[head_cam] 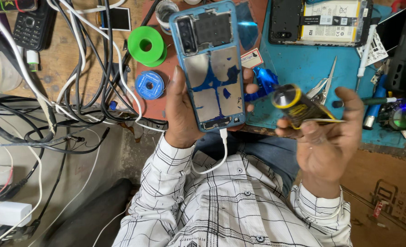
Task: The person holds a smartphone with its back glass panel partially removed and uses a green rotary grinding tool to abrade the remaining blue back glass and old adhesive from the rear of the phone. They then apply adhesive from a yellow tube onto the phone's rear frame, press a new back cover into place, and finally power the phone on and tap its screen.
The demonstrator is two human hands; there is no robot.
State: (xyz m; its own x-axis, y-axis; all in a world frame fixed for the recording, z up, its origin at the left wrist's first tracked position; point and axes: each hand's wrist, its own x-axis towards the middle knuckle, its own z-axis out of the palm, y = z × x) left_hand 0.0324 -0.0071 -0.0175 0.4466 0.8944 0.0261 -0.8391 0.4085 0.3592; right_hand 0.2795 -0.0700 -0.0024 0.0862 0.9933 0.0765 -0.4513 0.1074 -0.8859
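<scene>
My left hand (182,114) grips a blue phone frame (210,64) with its back cover off, showing silver shields and a camera module. A white cable (217,155) is plugged into the phone's lower end and hangs over my checked shirt. My right hand (326,137) holds a small dark tube with a yellow ring (299,106) around its silver end, just right of the phone. A thin cream strip sticks out from the tube toward the right.
A blue work mat (303,68) carries a second opened phone with its battery showing (321,20), tweezers (324,84) and screwdrivers (365,50). A green tape roll (147,45), a blue solder spool (149,85), tangled cables (88,68) and a keypad phone (31,27) lie on the left.
</scene>
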